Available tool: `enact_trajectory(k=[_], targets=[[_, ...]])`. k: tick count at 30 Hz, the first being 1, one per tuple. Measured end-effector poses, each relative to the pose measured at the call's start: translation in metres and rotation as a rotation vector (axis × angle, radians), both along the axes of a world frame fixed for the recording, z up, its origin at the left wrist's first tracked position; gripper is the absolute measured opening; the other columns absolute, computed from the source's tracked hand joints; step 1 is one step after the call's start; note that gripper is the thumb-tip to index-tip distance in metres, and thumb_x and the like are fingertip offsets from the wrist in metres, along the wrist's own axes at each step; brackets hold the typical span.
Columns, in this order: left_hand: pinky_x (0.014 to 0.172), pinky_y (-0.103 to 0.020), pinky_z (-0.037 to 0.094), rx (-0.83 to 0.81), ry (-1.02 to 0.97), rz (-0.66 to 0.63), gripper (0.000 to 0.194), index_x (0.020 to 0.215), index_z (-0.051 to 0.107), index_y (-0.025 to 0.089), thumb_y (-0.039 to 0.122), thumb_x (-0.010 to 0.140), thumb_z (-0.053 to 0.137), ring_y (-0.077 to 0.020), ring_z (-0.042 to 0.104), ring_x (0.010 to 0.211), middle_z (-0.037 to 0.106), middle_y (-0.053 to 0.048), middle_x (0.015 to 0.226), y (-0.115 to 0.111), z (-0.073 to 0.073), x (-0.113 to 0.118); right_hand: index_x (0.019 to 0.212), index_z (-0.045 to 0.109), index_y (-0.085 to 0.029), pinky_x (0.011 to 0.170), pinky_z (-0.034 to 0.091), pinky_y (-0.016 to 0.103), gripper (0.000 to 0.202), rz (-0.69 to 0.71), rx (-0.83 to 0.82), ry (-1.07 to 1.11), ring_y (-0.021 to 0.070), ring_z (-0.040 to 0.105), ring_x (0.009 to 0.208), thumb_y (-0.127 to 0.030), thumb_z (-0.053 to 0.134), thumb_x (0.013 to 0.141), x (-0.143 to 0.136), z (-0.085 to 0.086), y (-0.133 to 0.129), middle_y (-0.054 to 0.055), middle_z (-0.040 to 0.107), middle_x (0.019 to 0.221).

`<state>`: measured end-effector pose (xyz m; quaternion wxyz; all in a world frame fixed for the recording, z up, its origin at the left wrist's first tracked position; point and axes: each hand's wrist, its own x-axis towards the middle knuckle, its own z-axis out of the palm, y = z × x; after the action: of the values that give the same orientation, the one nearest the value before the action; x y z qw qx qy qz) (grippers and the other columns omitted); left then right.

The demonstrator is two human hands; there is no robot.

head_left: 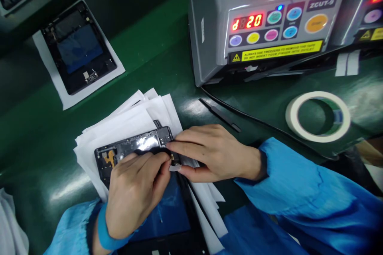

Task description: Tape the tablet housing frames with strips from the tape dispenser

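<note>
My left hand's point(131, 191) fingers pinch a pale strip point(174, 168) near the top right corner of the dark device point(167, 207), on white sheets point(119, 121); my right hand's point(214, 151) are parted, thumb at the strip.

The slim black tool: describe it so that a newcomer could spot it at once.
Find the grey machine with red digits. Below it, just beyond the right hand, lies the tool. Unlike the long cable beside it, this is short, straight and pointed.
</note>
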<state>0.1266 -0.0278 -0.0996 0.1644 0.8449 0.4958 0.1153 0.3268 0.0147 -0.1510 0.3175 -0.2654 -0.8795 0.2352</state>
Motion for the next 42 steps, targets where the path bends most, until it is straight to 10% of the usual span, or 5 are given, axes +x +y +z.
enact_trajectory(k=[28,42], targets=[[0.056,-0.028,0.036,0.017,0.084,0.011,0.012,0.084,0.06,0.018,0.019,0.089,0.049,-0.0108,0.049,0.052,0.058,0.003,0.064,-0.001,0.003,0.005,0.099,0.065,-0.016,0.063,0.042,0.03,0.027,-0.018,0.131,-0.242,0.0154,0.057,0.071,-0.037,0.049,0.09,-0.003,0.012,-0.006,0.004,0.063,0.082],[0.061,-0.031,0.041,0.204,0.326,-0.246,0.015,0.093,0.062,0.013,0.013,0.09,0.048,-0.0154,0.054,0.066,0.061,-0.002,0.074,-0.007,0.017,-0.009,0.099,0.067,-0.011,0.06,0.041,0.031,0.03,0.046,0.289,-0.217,0.0154,0.055,0.067,-0.031,0.046,0.092,-0.004,0.013,-0.019,0.004,0.063,0.074]])
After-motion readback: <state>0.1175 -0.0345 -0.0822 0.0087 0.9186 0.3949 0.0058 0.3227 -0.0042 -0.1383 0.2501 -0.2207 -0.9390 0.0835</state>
